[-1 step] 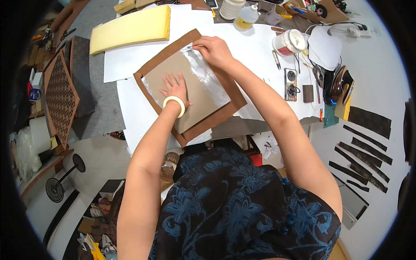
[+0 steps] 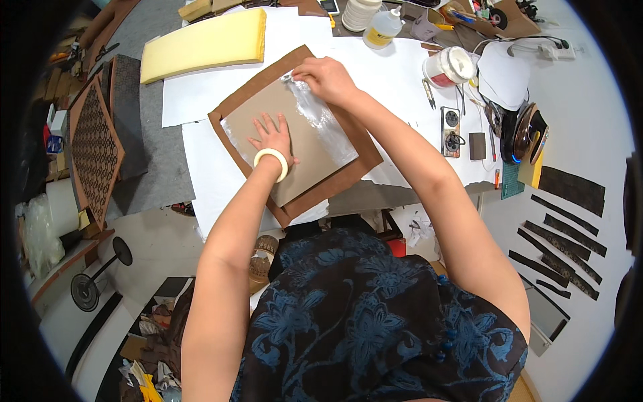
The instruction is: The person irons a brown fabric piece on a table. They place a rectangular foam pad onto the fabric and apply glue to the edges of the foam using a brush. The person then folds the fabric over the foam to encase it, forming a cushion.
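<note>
On the table lies a brown leather sheet, and on top of it rests a grey-beige board. A glossy white smear of what looks like glue runs along the board's right side, with a thinner patch at its left corner. My left hand, a cream bangle at the wrist, presses flat on the board with fingers spread. At the board's far corner my right hand has its fingers curled and pinched together over the smear. Whatever sits between those fingertips is hidden.
Yellow foam lies at the far left on white paper. Farther back stand a squeeze bottle and an open white tub. To the right are a power strip and an iron. A patterned panel leans at left.
My right hand has shifted slightly left along the board's far corner, still pinched. My left hand stays flat in the same spot on the board.
</note>
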Demonstrator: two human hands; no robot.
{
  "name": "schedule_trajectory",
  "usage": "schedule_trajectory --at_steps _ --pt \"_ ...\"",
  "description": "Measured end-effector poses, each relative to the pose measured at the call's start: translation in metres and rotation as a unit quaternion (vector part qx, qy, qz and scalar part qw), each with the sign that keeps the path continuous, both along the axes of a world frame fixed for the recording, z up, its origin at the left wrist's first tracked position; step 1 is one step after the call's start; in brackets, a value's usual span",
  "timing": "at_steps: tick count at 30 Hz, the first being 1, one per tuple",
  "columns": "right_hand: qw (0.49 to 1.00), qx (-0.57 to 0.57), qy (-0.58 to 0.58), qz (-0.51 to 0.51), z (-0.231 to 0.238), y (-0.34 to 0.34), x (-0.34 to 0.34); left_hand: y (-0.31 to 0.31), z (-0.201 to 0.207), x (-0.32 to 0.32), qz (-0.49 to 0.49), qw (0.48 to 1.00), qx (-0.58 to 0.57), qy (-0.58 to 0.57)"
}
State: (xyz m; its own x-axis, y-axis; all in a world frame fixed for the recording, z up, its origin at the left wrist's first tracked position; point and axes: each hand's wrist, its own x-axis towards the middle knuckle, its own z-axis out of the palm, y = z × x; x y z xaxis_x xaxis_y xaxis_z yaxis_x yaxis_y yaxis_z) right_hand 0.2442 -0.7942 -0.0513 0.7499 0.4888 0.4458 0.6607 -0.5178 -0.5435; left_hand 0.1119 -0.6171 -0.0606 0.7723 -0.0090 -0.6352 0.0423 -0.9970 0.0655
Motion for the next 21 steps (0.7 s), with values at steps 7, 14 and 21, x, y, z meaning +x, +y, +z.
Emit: schedule_trajectory --at_steps 7,14,21 --pt "0.983 -0.118 0.024 0.142 -0.004 -0.015 -0.029 0.008 -0.009 -0.006 0.018 1.0 -0.017 -0.012" --pt "0.945 -0.177 0.182 0.204 0.031 -0.094 -0.134 0.005 -0.004 -0.002 0.011 1.0 -0.014 -0.002" --pt "0.953 -0.127 0.246 0.123 0.022 -0.059 -0.064 0.007 -0.001 -0.002 0.01 1.0 -0.005 0.006"
